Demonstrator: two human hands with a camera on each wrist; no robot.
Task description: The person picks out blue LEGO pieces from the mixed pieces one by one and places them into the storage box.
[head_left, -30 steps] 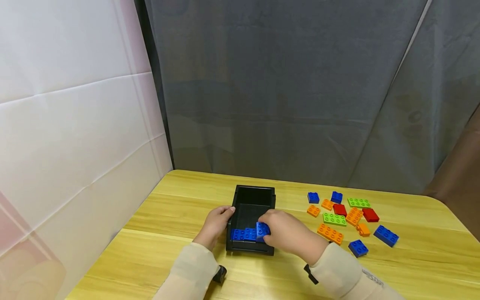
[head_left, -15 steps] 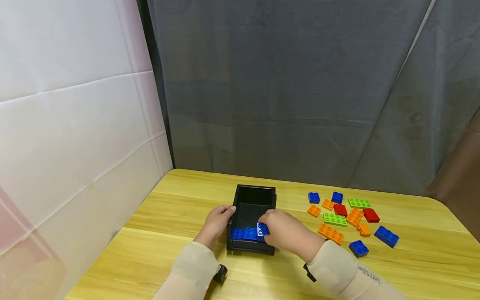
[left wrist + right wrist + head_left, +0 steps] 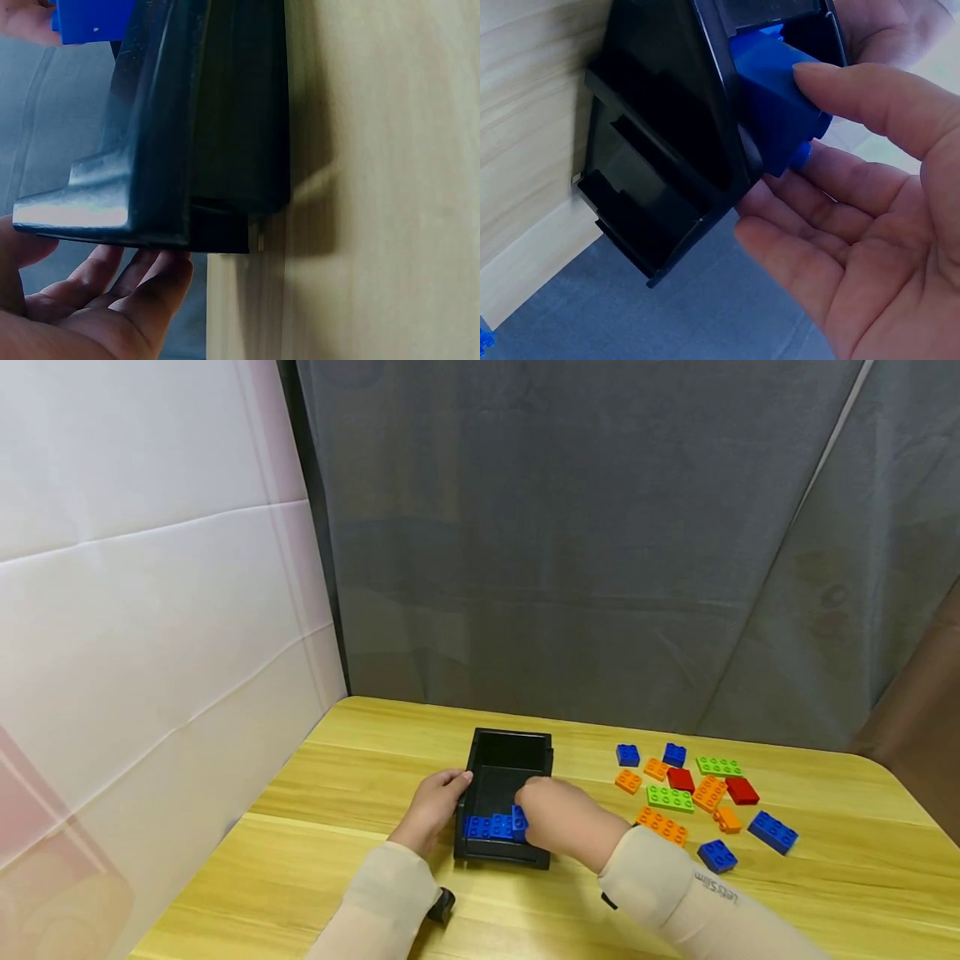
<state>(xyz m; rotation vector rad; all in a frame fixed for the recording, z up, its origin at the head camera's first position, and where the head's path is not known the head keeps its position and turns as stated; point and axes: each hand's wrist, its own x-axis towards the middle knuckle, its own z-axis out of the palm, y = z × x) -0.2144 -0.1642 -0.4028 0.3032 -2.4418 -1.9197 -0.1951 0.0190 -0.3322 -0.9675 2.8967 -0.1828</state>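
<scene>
A black open-topped bin stands on the table in front of me. My left hand grips its left rim; in the left wrist view the fingers curl against the rim from outside. Between thumb and fingers, my right hand pinches a blue toy brick at the bin's near right corner. In the right wrist view that brick is tilted and overlaps the bin's edge, its studs turned toward the fingers. Other blue bricks lie along the bin's near end, studs up, left of the held one.
On the table's right side lie loose bricks: blue, orange, lime green and red, several in all. A grey curtain hangs behind the table and a white cloth on the left.
My right hand has turned and shifted slightly left, tilting the pinched brick and covering more of it in the head view. The left hand and the bin stay put.
</scene>
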